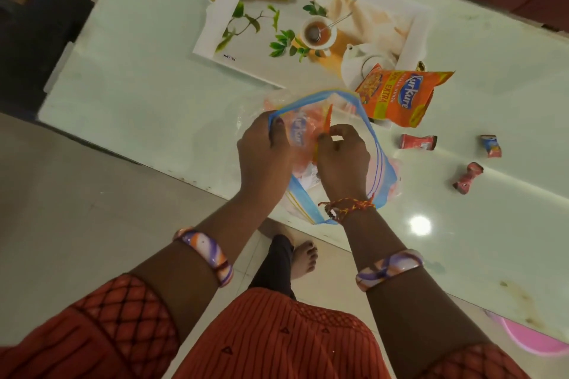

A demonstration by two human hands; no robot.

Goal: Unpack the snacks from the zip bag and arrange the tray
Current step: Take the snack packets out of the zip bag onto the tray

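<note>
Zip bag (381,169), clear with blue rim, mouth open, at centre of pale surface (138,95). Left hand (264,148) grips the rim at 9 o'clock of the mouth. Right hand (341,160) reaches inside, fingers pinching an orange packet (328,115) half within the bag. Second packet (397,98), orange, lies at 1 o'clock, overlapping the corner of the tray (234,28). Tray, printed with tea motif, at 12 o'clock. Three small sweets (418,142) scattered at 3 o'clock, apart from the bag.
</note>
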